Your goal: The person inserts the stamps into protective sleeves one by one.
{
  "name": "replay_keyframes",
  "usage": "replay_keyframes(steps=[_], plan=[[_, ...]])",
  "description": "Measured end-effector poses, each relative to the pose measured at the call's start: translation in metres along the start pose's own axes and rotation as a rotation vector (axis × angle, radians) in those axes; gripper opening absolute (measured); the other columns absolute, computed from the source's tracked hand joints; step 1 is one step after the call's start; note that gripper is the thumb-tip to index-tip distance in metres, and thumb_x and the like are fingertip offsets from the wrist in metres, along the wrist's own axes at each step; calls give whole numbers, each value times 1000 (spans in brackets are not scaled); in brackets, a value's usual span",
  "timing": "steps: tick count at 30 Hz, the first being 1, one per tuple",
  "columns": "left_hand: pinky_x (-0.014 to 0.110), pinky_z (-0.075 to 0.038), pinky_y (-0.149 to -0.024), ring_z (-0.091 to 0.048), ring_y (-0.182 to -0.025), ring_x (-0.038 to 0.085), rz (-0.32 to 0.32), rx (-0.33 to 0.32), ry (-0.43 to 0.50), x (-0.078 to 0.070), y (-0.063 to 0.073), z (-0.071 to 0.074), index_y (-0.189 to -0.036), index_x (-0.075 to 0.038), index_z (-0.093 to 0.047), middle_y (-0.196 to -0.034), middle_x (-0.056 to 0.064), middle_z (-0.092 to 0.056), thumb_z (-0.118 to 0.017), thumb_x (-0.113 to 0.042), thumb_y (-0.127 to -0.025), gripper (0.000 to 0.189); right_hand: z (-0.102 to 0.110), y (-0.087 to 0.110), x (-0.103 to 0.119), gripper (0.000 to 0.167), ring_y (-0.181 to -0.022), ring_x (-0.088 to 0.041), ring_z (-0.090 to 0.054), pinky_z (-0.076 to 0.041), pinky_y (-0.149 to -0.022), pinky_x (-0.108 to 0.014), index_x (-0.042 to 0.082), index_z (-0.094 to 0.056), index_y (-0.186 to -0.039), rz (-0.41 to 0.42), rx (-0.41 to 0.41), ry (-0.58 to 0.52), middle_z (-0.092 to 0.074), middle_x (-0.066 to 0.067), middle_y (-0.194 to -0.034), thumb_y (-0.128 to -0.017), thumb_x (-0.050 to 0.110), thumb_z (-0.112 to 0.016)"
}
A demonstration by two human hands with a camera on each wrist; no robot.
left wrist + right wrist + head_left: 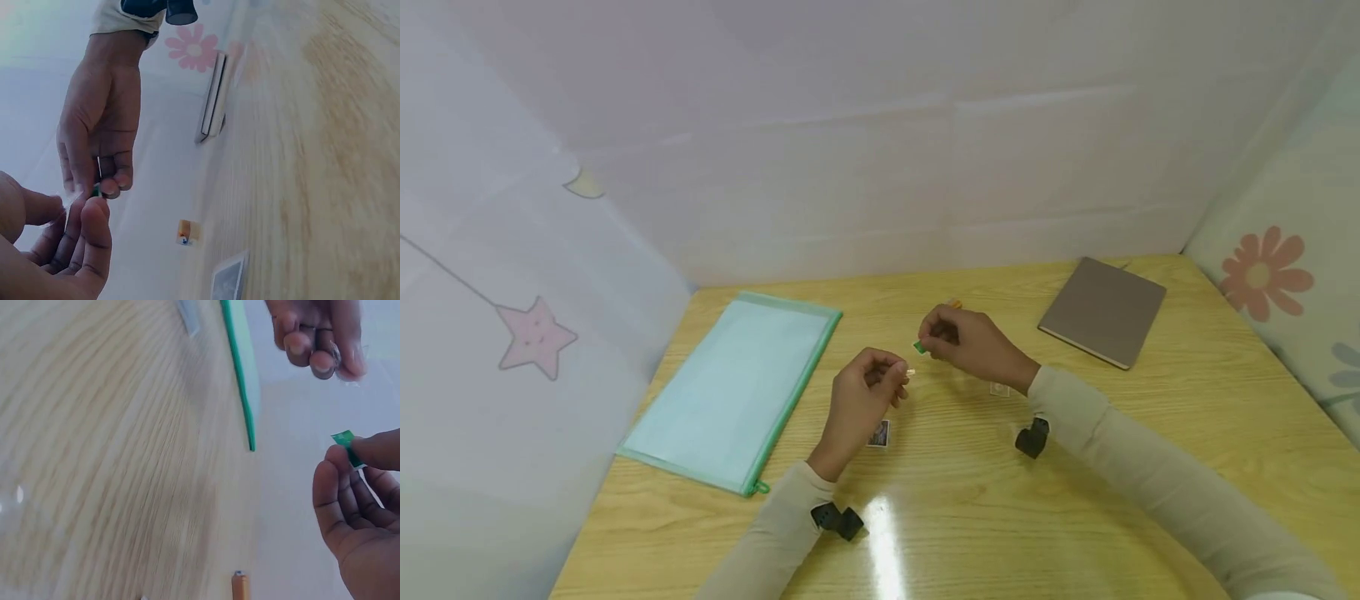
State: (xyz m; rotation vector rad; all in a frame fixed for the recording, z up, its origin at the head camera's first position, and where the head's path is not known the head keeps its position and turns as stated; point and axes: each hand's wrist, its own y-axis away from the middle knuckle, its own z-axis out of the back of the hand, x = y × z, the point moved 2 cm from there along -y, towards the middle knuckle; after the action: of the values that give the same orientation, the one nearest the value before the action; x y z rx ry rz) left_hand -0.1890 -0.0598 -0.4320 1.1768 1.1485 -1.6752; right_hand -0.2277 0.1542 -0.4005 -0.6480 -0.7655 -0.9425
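Note:
Above the middle of the table, my left hand (859, 404) pinches a small clear, shiny piece (910, 373) between thumb and fingertips. Its exact kind is too small to tell. To its right and a little farther off, my right hand (972, 340) pinches a small flat green piece (348, 447) with a pale edge. The two hands are close but apart. A small dark picture with a white border (880, 433) lies beside my left wrist. Partly under my right wrist is a small clear square (999, 389).
A clear zip pouch with green edging (730, 387) lies on the left of the wooden table (940, 533). At the back right is a brown notebook (1105, 312). Behind my right hand a small orange item (954, 303) shows partly. Printed cloth walls surround the table.

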Motion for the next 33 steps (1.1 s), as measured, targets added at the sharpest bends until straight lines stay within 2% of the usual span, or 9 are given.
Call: replay_keyframes(steps=[4, 7, 11, 15, 20, 26, 33], plan=[[40, -58, -65, -67, -76, 36, 14, -63, 67, -1, -1, 3, -111, -6, -64, -95, 18, -69, -65, -31, -100, 27, -1, 2, 6, 12, -91, -35, -66, -56, -78, -45, 17, -62, -110, -13, -21, -172, -66, -9, -101, -101, 25, -64], [41, -58, -65, -67, -74, 32, 25, -91, 136, -2, -1, 4, -109, -5, -63, -93, 19, -68, -65, -31, -100, 28, -2, 3, 10, 17, -94, -36, -66, -55, -84, -50, 13, -61, -112, -24, -17, -294, -66, -11, -102, -101, 25, -65], [40, -57, -64, -66, -74, 29, 41, -111, 207, -4, -1, 4, -110, -3, -62, -92, 18, -67, -65, -31, -100, 30, -6, 5, 15, 22, -96, -35, -67, -55, -87, -44, 8, -60, -114, -25, -24, -394, -66, -13, -102, -100, 25, -65], [32, -55, -62, -64, -73, 28, 51, -127, 212, -5, 0, 5, -110, -2, -61, -92, 18, -66, -65, -33, -100, 33, -9, 7, 20, 24, -94, -32, -67, -55, -87, -39, 6, -59, -114, -18, -44, -425, -67, -16, -101, -100, 24, -66], [34, -55, -63, -63, -72, 28, 48, -143, 206, -5, -1, 5, -110, 2, -60, -92, 20, -65, -64, -35, -100, 38, -12, 5, 25, 21, -95, -30, -68, -55, -88, -39, 6, -60, -112, 6, -67, -428, -67, -15, -102, -100, 22, -66], [34, -53, -62, -62, -71, 29, 46, -161, 223, -12, -3, 6, -108, 0, -60, -91, 20, -64, -63, -31, -101, 31, -13, 2, 27, 18, -96, -30, -68, -54, -90, -46, 7, -60, -112, 48, -69, -435, -65, -14, -104, -100, 20, -65], [27, -50, -59, -61, -68, 25, 19, -194, 239, -9, -5, 5, -107, -1, -60, -89, 18, -63, -64, -32, -101, 32, -15, 2, 26, 17, -96, -29, -68, -55, -89, -40, 8, -61, -110, 34, -54, -416, -67, -13, -102, -100, 21, -65]])
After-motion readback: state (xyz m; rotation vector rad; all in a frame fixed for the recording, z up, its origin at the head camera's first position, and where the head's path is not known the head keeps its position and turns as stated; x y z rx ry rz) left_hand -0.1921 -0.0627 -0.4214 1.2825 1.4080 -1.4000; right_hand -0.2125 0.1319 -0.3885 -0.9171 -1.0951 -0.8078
